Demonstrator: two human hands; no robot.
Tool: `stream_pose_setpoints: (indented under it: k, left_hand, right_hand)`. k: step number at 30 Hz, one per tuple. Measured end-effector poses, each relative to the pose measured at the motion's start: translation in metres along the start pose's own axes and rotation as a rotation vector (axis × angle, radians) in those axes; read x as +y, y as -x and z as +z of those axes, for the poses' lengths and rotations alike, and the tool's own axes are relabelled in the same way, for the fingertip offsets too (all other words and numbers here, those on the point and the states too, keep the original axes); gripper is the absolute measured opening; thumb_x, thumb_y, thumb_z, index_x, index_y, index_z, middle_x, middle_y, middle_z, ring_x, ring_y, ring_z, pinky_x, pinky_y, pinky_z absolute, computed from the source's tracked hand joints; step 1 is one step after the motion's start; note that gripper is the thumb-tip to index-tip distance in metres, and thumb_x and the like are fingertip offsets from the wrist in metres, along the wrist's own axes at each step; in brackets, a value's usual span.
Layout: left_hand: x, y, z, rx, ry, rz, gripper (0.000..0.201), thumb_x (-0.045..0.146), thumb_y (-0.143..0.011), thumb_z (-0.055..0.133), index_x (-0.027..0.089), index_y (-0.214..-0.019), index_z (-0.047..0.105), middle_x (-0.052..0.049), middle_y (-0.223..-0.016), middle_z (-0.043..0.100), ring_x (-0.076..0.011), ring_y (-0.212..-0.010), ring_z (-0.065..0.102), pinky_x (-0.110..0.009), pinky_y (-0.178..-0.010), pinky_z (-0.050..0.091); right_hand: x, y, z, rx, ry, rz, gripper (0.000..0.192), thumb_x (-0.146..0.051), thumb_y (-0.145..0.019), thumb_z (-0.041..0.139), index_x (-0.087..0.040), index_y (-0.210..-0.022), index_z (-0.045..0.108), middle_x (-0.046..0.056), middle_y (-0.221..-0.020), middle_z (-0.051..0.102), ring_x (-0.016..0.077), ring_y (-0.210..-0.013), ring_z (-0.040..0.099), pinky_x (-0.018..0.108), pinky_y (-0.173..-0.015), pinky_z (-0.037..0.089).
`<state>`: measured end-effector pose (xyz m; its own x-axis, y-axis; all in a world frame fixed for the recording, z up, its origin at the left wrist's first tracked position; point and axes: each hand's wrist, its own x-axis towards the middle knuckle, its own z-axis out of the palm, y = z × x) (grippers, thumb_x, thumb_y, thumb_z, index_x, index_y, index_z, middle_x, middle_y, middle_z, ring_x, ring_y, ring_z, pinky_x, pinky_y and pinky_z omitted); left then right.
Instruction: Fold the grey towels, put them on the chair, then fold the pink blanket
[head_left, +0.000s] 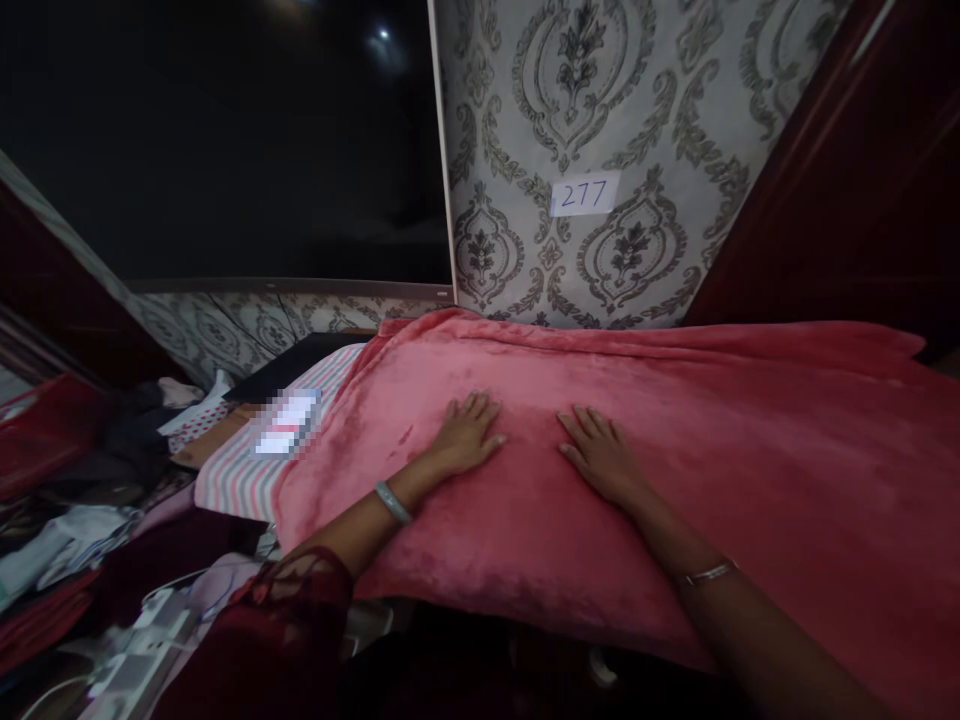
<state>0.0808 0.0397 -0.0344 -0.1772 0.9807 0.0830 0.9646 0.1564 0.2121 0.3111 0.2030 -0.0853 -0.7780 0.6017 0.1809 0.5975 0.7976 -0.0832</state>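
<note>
A plush pink-red blanket (525, 510) lies spread over a raised surface, its far edge bunched in folds along the wall. My left hand (466, 437) rests flat on it, palm down with the fingers apart. To the right, my right hand (600, 455) is also laid flat on the plush, fingers spread. Neither hand grips anything, and a stretch of blanket shows between them. Under the blanket's left side a striped cloth (240, 480) in pink, grey and white sticks out.
A large dark television (225, 150) stands behind at the left. Patterned wallpaper carries a paper label (585, 194) reading 277. On the striped cloth is a blurred-out item (286, 425). Clothes (67, 540) and a white power strip (142, 650) lie at lower left.
</note>
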Motion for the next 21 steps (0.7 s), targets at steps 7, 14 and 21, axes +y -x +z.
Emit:
stream_pose_setpoints:
  k: [7, 14, 21]
  left_hand:
    - [0.007, 0.012, 0.016, -0.028, -0.062, -0.016, 0.07, 0.055, -0.098, 0.044, 0.023, -0.158, 0.034, -0.016, -0.168, 0.021, -0.0359, -0.156, 0.016, -0.066, -0.122, 0.01]
    - [-0.024, 0.066, 0.008, 0.086, -0.001, -0.203, 0.064, 0.055, -0.092, 0.056, 0.032, -0.15, 0.048, -0.013, -0.166, 0.028, -0.039, -0.154, 0.02, -0.069, -0.119, 0.012]
    - [-0.055, 0.104, 0.01, 0.251, 0.124, -0.304, 0.059, 0.06, -0.085, 0.063, 0.027, -0.134, 0.064, -0.018, -0.157, 0.044, -0.0398, -0.151, 0.029, -0.064, -0.121, 0.015]
  right_hand:
    - [-0.001, 0.001, -0.004, -0.045, -0.008, 0.013, 0.062, -0.052, -0.104, 0.026, -0.026, -0.16, 0.035, 0.009, -0.167, 0.024, 0.0308, -0.154, 0.02, 0.058, -0.121, 0.02]
    - [0.002, 0.0, 0.002, -0.022, -0.025, 0.006, 0.062, -0.053, -0.104, 0.025, -0.029, -0.159, 0.035, 0.007, -0.168, 0.024, 0.0309, -0.154, 0.019, 0.058, -0.121, 0.019]
    - [0.004, -0.001, 0.001, -0.004, -0.031, 0.002, 0.062, -0.054, -0.103, 0.025, -0.029, -0.159, 0.036, 0.007, -0.167, 0.026, 0.0318, -0.153, 0.022, 0.057, -0.12, 0.022]
